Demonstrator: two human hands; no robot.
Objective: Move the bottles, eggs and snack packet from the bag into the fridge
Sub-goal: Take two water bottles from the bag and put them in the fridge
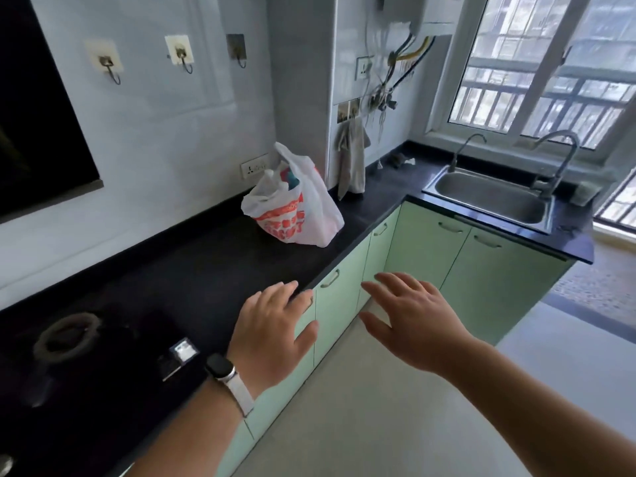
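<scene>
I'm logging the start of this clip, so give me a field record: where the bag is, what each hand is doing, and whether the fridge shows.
bag: white plastic, red print, stands on the black counter by the wall, unheld
bag contents: a white bottle top shows at its mouth; rest unclear
left hand: open, empty, above the counter edge, watch on wrist
right hand: open, empty, in front of the green cabinets
fridge: not in view

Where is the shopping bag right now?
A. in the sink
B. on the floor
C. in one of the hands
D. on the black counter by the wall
D: the bag stands on the counter, while the left hand and right hand are open and hold nothing.
</scene>
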